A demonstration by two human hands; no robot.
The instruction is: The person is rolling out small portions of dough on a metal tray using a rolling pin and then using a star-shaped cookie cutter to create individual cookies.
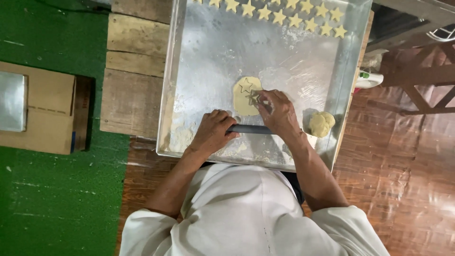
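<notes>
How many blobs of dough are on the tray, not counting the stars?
2. A flat piece lies mid-tray under the right hand and its star cutter; a ball sits near the tray's right edge. The left hand grips a dark rod.

— What do you see to your left?
— A cardboard box (45, 111) on green flooring (52, 199), beside wooden planks (132, 76).
— And to your right?
— A wooden chair frame (419, 80) and parquet floor (403, 180).

Flat brown cardboard box (45, 111) lying on the green floor (57, 199) at the left, with a shiny silver sheet (12, 101) on top.
</notes>
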